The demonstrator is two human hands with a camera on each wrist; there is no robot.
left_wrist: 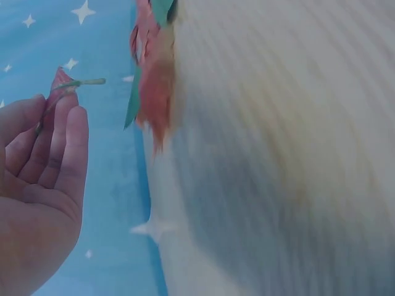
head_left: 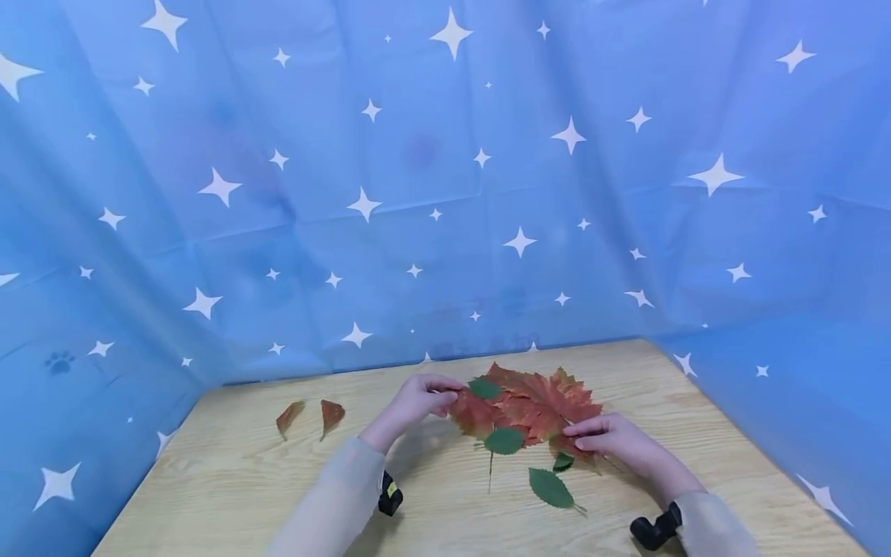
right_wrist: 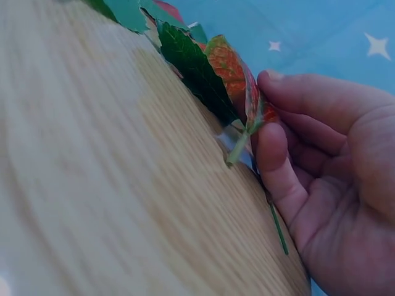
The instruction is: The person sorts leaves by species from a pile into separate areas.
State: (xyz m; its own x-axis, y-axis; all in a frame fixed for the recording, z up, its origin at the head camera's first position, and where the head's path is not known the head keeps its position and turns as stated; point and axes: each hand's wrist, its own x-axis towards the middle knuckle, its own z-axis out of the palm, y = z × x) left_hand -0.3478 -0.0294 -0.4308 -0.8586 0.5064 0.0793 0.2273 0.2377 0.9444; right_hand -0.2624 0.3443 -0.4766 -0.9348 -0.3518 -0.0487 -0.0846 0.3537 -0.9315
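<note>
Several red-orange maple leaves (head_left: 539, 398) lie overlapped in a pile toward the back of the table. At the pile's left side my left hand (head_left: 423, 401) pinches a small reddish leaf with a pale green stem (left_wrist: 62, 80) between thumb and fingers. My right hand (head_left: 616, 439) is at the lower right of the pile, thumb and forefinger pinching a red-and-green leaf (right_wrist: 229, 68). Green leaves (head_left: 485, 387) lie on and around the red ones. A dark green leaf (right_wrist: 194, 71) is right beside the right fingertips.
Two small brown-red leaves (head_left: 289, 418) lie apart on the left of the wooden table (head_left: 230, 480). A larger green leaf (head_left: 551, 487) rests in front of the pile. Blue star-patterned cloth (head_left: 418, 232) hangs behind the table.
</note>
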